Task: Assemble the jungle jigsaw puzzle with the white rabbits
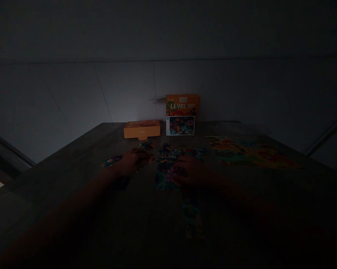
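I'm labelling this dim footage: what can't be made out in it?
Head view: whether the left hand holds anything; shadow obscures its grip.
Head view: part of the puzzle pieces, covered by the right hand.
Head view: the lower front of the LEVEL UP! box, behind the picture card.
Head view: the low box's front lettering, too small.

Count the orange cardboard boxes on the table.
2: a low orange cardboard box, and right of it, an upright orange "LEVEL UP!" cardboard box. Darkness may hide more.

"level up!" on the upright orange box (183,105); smaller labels illegible
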Tool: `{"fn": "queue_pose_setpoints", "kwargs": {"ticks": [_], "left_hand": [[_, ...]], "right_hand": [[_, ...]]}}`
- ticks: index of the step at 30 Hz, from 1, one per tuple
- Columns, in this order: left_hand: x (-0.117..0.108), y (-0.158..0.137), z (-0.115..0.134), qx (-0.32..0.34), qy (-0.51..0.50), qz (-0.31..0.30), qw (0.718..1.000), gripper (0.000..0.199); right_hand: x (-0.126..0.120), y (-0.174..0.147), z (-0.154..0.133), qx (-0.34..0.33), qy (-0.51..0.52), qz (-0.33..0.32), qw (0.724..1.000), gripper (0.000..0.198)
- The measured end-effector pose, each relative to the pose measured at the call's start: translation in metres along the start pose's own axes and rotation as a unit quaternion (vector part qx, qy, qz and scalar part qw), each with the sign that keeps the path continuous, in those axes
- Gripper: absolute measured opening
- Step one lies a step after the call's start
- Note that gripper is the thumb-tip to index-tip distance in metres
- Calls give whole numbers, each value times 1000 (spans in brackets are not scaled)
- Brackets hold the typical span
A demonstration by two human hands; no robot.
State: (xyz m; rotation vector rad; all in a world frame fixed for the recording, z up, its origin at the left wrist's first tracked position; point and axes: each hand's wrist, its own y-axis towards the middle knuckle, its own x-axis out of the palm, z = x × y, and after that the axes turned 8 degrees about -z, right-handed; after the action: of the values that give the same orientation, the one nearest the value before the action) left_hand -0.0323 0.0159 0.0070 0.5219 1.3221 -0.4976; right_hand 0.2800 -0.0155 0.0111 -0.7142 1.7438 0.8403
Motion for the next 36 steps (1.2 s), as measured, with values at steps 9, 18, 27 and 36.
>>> {"fn": "queue_pose_setpoints", "kwargs": {"ticks": [9, 18, 27, 36], "left_hand": [[-11, 0, 11, -12, -17, -2, 1000, 37], [-14, -3, -3, -53, 46, 55, 996, 46], [-18, -7, -4, -119, 22, 111, 986, 61], [-12, -6, -6, -60, 40, 132, 989, 50]], "right_hand": [[0, 1, 3, -12, -16, -7, 1000, 21], [-23, -4, 28, 75, -143, 65, 985, 22], [-26, -27, 92, 269, -120, -11, 956, 44], [-13, -20, 94, 220, -38, 10, 975, 47]]}}
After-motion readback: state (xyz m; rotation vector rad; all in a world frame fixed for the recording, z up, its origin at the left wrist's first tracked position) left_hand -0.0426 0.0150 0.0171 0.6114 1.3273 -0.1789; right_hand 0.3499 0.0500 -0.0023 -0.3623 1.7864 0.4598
